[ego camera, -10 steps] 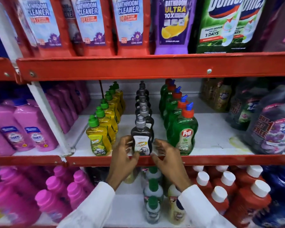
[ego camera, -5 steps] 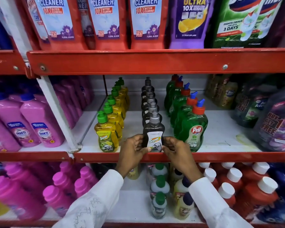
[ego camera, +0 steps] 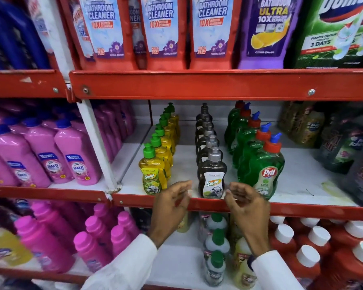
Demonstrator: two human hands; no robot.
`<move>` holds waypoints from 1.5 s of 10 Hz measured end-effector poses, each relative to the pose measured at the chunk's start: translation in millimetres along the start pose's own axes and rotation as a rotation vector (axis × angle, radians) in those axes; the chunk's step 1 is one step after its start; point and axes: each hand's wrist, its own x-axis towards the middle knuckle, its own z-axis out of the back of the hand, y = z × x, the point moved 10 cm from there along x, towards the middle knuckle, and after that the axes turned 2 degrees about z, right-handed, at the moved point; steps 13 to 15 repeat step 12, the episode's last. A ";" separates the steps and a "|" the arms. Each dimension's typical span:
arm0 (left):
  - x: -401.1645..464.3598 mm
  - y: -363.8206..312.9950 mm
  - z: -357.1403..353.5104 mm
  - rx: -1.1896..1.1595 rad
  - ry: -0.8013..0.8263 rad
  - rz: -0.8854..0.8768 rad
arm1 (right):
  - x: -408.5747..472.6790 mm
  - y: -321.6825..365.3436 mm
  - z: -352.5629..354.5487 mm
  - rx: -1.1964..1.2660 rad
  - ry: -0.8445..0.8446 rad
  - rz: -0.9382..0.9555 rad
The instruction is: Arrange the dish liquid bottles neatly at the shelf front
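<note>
Three rows of dish liquid bottles run front to back on the middle shelf (ego camera: pixel 302 181): yellow bottles with green caps (ego camera: pixel 152 174), dark bottles with grey caps (ego camera: pixel 212 176), and green Pril bottles with orange caps (ego camera: pixel 264 170). The front dark bottle stands upright at the red shelf lip. My left hand (ego camera: pixel 172 204) hovers just left of it and my right hand (ego camera: pixel 245 204) just right of it. Both hands have curled, parted fingers and touch nothing.
Pink bottles (ego camera: pixel 76 158) fill the bay to the left, dark refill pouches (ego camera: pixel 348 147) sit at the right. Bathroom cleaner pouches (ego camera: pixel 161 30) stand on the shelf above. Below are pink bottles, small capped bottles (ego camera: pixel 216 243) and red bottles with white caps (ego camera: pixel 314 243).
Both hands have let go of the front dark bottle and drawn slightly back and apart. The bottle stays standing at the shelf front.
</note>
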 end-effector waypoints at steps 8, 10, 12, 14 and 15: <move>37.6 59.4 105.4 0.044 0.074 0.060 | -8.9 45.0 -178.8 -0.163 0.436 0.040; 38.8 62.7 104.6 0.061 0.107 0.046 | -11.4 44.7 -177.9 -0.104 0.424 0.006; 30.7 24.8 128.8 0.278 -0.097 -0.105 | -22.2 83.0 -92.2 0.020 -0.021 0.095; 30.7 24.8 128.8 0.278 -0.097 -0.105 | -22.2 83.0 -92.2 0.020 -0.021 0.095; 30.7 24.8 128.8 0.278 -0.097 -0.105 | -22.2 83.0 -92.2 0.020 -0.021 0.095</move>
